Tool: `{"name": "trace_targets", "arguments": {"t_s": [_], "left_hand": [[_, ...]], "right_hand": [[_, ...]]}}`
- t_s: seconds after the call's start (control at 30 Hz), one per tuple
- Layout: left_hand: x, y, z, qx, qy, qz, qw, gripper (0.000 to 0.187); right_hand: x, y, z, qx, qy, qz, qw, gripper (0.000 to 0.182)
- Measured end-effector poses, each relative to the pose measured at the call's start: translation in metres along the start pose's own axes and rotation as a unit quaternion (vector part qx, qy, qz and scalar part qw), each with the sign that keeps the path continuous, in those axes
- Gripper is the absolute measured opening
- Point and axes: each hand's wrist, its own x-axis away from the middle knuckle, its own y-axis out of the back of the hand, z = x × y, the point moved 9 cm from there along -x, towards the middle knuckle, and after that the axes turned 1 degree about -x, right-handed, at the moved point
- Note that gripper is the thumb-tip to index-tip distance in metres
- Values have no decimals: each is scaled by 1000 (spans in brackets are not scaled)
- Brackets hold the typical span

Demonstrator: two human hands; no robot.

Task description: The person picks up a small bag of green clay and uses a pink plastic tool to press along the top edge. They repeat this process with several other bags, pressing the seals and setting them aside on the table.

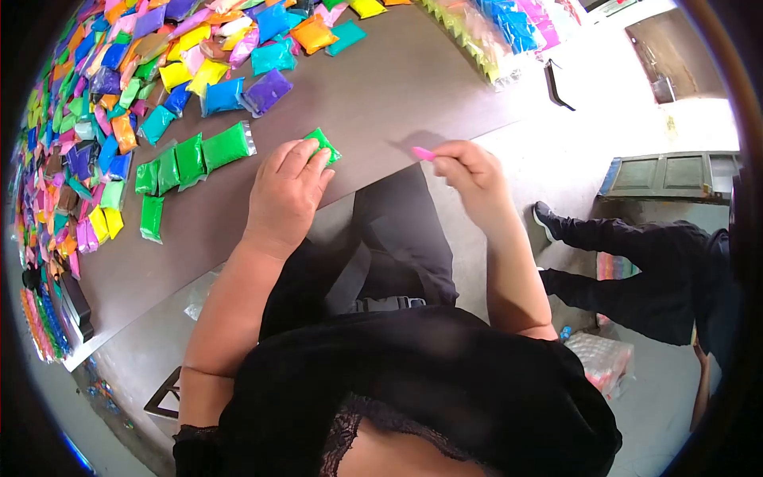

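My left hand (290,187) is at the near edge of the table, its fingers curled over a small green packet (324,143); part of the packet is hidden under them. My right hand (469,171) is raised beyond the table edge, pinching a small, slim pink piece (423,153) between thumb and forefinger. What kind of thing the pink piece is, I cannot make out. Left of my left hand, several more green packets lie in a row (191,159) on the table, and a single green packet (152,219) lies just below that row.
A large heap of multicoloured packets (151,71) covers the left and far side of the brown table (381,79). Bundles of clear-bagged packets (493,32) stand at the far right corner. Another person in dark trousers (636,270) stands at the right, near a plastic-wrapped bundle (600,362).
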Motion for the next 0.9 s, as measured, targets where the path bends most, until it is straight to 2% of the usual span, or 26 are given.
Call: {"name": "trace_targets", "arguments": {"t_s": [0.07,0.17,0.3,0.4,0.47,0.5,0.57,0.6,0.67,0.77,0.9], "left_hand": [[1,1,0,-7,4,-5,1000,31],[2,1,0,-4,4,-6,1000,30],[1,2,0,-7,12,-24,1000,28],[1,0,2,-1,10,-27,1000,27],[0,2,1,3,6,-33,999,27],[-1,2,2,6,8,-26,1000,27],[0,1,3,10,12,-14,1000,27],[0,2,2,10,11,-23,1000,27],[0,2,2,11,10,-33,999,26],[0,3,3,12,18,-32,999,26],[1,2,4,30,22,-30,999,23]], "right_hand": [[-13,-36,38,153,178,51,971,12],[-34,-74,46,153,226,63,960,10],[-42,-100,44,182,240,57,952,9],[-43,-104,42,254,238,35,937,10],[-48,-97,44,308,245,-24,919,11],[-48,-96,45,308,247,-25,919,11],[-38,-106,54,272,312,28,910,10],[-37,-107,53,272,310,29,911,10],[-45,-104,43,287,232,17,929,11],[-41,-105,52,273,273,6,923,10],[-42,-110,47,289,261,8,921,11]]}}
